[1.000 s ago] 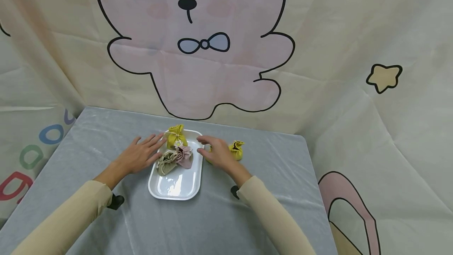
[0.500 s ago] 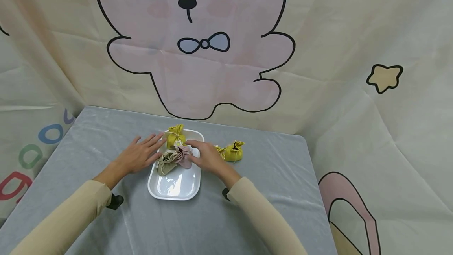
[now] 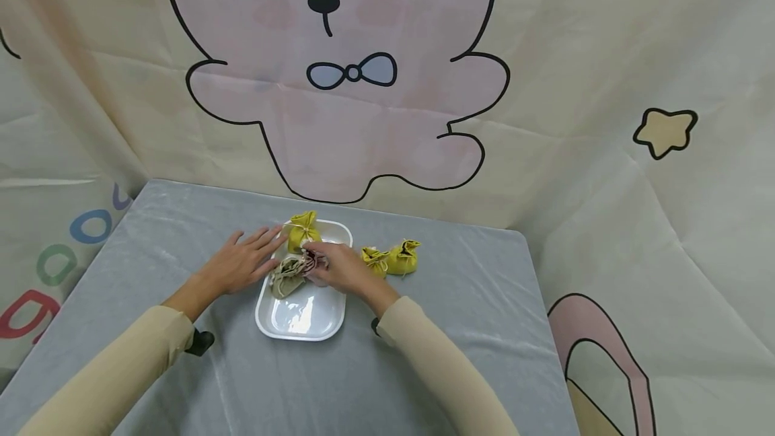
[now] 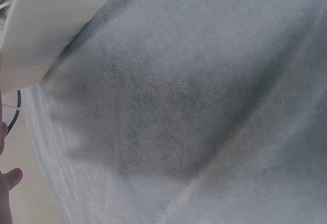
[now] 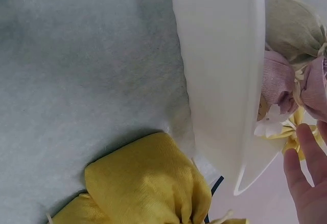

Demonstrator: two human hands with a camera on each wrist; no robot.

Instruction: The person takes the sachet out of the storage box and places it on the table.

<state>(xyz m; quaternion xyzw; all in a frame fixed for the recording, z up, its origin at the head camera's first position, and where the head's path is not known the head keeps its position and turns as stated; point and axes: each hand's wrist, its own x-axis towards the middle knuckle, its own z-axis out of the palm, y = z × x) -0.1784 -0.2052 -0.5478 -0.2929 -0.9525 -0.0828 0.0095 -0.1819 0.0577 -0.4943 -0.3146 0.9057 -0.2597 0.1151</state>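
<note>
A white tray (image 3: 327,325) holds three drawstring pouches: a yellow pouch (image 3: 302,229) at its far end, a beige pouch (image 3: 287,282) at the left, and a pink pouch (image 5: 277,75) beside it. My right hand (image 3: 344,266) reaches over the tray's right side and pinches the gathered top of the pink pouch, partly covering it; the thumb is hidden in the right wrist view. With fingers spread and straight, my left hand (image 3: 237,269) rests against the tray's left rim. Only a few of its fingertips (image 4: 13,177) show in the left wrist view.
Two more yellow pouches, one nearer (image 3: 375,260) and one farther right (image 3: 402,258), lie on the grey cloth (image 3: 454,328) right of the tray. A cartoon-printed curtain (image 3: 575,52) hangs behind and beside the table.
My right hand has moved left from beside the tray's right rim onto the pink pouch, uncovering the yellow pouches on the cloth. The left hand has stayed in place.
</note>
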